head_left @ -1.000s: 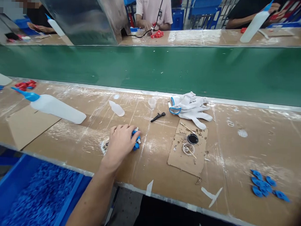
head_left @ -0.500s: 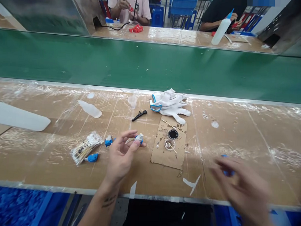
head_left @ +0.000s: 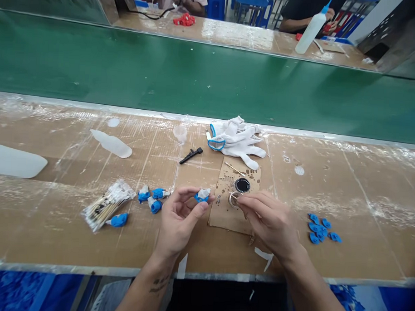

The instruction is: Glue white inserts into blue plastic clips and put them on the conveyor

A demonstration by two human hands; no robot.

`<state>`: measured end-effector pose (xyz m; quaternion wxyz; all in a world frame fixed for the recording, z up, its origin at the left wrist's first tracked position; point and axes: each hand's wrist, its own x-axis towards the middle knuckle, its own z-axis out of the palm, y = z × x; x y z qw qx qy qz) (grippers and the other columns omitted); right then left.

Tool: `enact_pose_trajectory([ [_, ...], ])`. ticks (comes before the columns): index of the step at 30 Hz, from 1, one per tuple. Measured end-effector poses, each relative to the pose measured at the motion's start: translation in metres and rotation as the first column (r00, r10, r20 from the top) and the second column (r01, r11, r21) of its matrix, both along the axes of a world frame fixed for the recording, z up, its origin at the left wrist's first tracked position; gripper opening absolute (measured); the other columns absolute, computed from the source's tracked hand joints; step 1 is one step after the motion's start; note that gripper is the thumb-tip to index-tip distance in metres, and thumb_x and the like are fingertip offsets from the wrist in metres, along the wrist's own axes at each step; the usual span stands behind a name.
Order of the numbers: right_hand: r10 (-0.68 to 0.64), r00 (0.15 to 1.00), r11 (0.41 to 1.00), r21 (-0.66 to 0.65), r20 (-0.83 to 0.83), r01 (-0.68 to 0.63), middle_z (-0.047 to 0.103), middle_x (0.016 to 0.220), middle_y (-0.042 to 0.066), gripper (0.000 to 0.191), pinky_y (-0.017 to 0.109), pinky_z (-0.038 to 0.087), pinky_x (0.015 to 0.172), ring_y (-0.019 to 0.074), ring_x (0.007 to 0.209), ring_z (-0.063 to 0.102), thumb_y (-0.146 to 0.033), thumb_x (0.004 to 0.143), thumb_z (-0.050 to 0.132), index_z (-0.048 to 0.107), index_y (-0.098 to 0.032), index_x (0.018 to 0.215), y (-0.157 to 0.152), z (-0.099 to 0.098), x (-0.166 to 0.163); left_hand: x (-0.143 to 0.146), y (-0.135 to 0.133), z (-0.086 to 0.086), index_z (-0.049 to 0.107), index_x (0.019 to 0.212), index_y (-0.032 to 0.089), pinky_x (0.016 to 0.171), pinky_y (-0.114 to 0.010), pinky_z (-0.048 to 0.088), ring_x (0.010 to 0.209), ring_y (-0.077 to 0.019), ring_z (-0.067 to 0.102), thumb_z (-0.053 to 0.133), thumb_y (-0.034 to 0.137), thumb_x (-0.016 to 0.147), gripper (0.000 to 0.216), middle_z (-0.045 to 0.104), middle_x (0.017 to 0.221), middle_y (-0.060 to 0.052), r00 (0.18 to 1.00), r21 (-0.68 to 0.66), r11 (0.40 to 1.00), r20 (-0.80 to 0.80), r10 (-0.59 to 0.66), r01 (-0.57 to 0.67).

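Observation:
My left hand (head_left: pixel 180 220) pinches a small blue-and-white plastic part (head_left: pixel 202 195) between thumb and fingers, raised above the table. Over the cardboard piece (head_left: pixel 220 217), my right hand (head_left: pixel 275 221) has its fingertips closed on a cotton swab (head_left: pixel 235 197), whose tip is in a small clear cup (head_left: pixel 230 201); the fingers hide most of the swab. Just behind that cup stands another one with black liquid (head_left: pixel 242 185). A second cotton swab (head_left: pixel 234 168) lies on the cardboard. Several blue-and-white parts (head_left: pixel 154 205) lie left of my left hand.
Several small blue pieces (head_left: pixel 319 229) lie to the right. A bag of cotton swabs (head_left: pixel 108 204) is at left. White gloves (head_left: pixel 238 140) and a black tool (head_left: pixel 191 155) lie behind. Beyond runs a green belt (head_left: pixel 162 72), with co-workers and a bottle (head_left: pixel 311 33) across it.
My right hand has moved left from the blue pieces to the clear cup and taken hold of the swab there. My left hand still holds the blue-and-white part. The view has shifted slightly.

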<state>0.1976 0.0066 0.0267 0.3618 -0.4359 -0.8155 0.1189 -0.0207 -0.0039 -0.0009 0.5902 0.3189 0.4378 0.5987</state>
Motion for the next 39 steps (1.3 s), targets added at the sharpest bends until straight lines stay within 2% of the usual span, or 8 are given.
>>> enact_pose_trajectory([
  [5, 0.012, 0.999, 1.0, -0.027, -0.046, -0.013, 0.077, 0.082, 0.003, 0.016, 0.03, 0.058, 0.067, 0.0171, 0.074, 0.072, -0.008, 0.096, 0.062, 0.071, -0.022, 0.096, 0.004, 0.003, -0.006, -0.002, 0.003, 0.0, 0.083, 0.09, 0.026, 0.084, -0.031, 0.068, 0.088, -0.0177, 0.08, 0.095, 0.024, 0.073, 0.02, 0.076, 0.1, 0.0, 0.995, 0.056, 0.996, 0.083, 0.058, -0.063],
  [11, -0.052, 0.999, 0.999, -0.012, -0.013, 0.051, 0.073, 0.078, 0.001, 0.014, 0.029, 0.054, 0.064, 0.0157, 0.07, 0.068, -0.009, 0.096, 0.063, 0.068, -0.022, 0.093, 0.005, 0.004, -0.004, -0.002, -0.001, 0.002, 0.085, 0.106, 0.029, 0.089, -0.033, 0.066, 0.105, -0.0242, 0.078, 0.086, 0.028, 0.084, 0.022, 0.072, 0.107, -0.005, 0.995, 0.106, 0.994, 0.092, -0.032, 0.022],
  [16, -0.006, 1.0, 0.998, -0.067, -0.02, 0.005, 0.074, 0.078, 0.001, 0.016, 0.03, 0.053, 0.063, 0.0164, 0.07, 0.069, -0.01, 0.096, 0.06, 0.068, -0.022, 0.09, 0.007, 0.004, -0.002, -0.003, -0.003, 0.0, 0.073, 0.127, 0.033, 0.055, -0.019, 0.059, 0.076, -0.0145, 0.076, 0.087, 0.027, 0.083, 0.046, 0.072, 0.104, -0.002, 0.994, 0.029, 1.0, 0.107, 0.002, -0.005],
  [21, -0.029, 1.0, 0.999, -0.042, 0.008, 0.029, 0.073, 0.077, 0.001, 0.014, 0.028, 0.052, 0.062, 0.0153, 0.069, 0.067, -0.009, 0.097, 0.062, 0.068, -0.022, 0.091, 0.008, 0.004, 0.002, -0.001, -0.004, -0.006, 0.075, 0.105, 0.023, 0.061, -0.015, 0.056, 0.076, -0.0103, 0.072, 0.088, 0.023, 0.084, 0.025, 0.08, 0.103, -0.005, 0.999, -0.001, 1.0, 0.031, -0.022, 0.022],
  [24, -0.026, 1.0, 0.997, -0.067, -0.004, 0.026, 0.072, 0.078, -0.001, 0.014, 0.026, 0.051, 0.063, 0.0141, 0.07, 0.067, -0.009, 0.096, 0.065, 0.068, -0.022, 0.093, 0.007, 0.004, 0.006, 0.0, 0.0, -0.003, 0.075, 0.102, 0.021, 0.062, -0.017, 0.057, 0.075, -0.0113, 0.073, 0.09, 0.028, 0.083, 0.025, 0.082, 0.099, -0.006, 0.971, -0.064, 0.996, 0.235, -0.052, 0.069],
  [29, -0.052, 0.999, 0.998, -0.048, -0.015, 0.051, 0.071, 0.079, -0.002, 0.015, 0.026, 0.048, 0.062, 0.0124, 0.068, 0.063, -0.007, 0.094, 0.069, 0.068, -0.022, 0.096, 0.006, 0.002, 0.012, -0.008, 0.007, 0.007, 0.076, 0.1, 0.02, 0.057, -0.012, 0.054, 0.064, -0.0057, 0.066, 0.088, 0.028, 0.085, 0.021, 0.08, 0.092, -0.003, 0.791, -0.137, 0.985, 0.612, 0.003, 0.102],
  [33, -0.002, 0.999, 0.999, -0.035, -0.042, 0.001, 0.073, 0.083, 0.0, 0.016, 0.027, 0.048, 0.063, 0.0127, 0.069, 0.061, -0.005, 0.094, 0.069, 0.067, -0.022, 0.096, 0.007, -0.001, 0.012, -0.014, 0.005, 0.008, 0.075, 0.099, 0.017, 0.05, -0.008, 0.049, 0.054, -0.0011, 0.055, 0.077, 0.02, 0.095, 0.006, 0.078, 0.092, -0.003, 0.711, -0.136, 0.985, 0.703, 0.019, 0.108],
  [39, 0.045, 0.997, 0.998, -0.031, -0.065, -0.047, 0.073, 0.086, 0.001, 0.02, 0.027, 0.051, 0.07, 0.0134, 0.076, 0.064, -0.001, 0.093, 0.069, 0.067, -0.02, 0.097, 0.008, -0.003, 0.012, -0.013, 0.004, 0.01, 0.077, 0.104, 0.02, 0.043, -0.005, 0.044, 0.06, -0.0033, 0.061, 0.088, 0.021, 0.085, 0.022, 0.078, 0.091, -0.002, 0.705, -0.118, 0.983, 0.709, -0.017, 0.142],
])
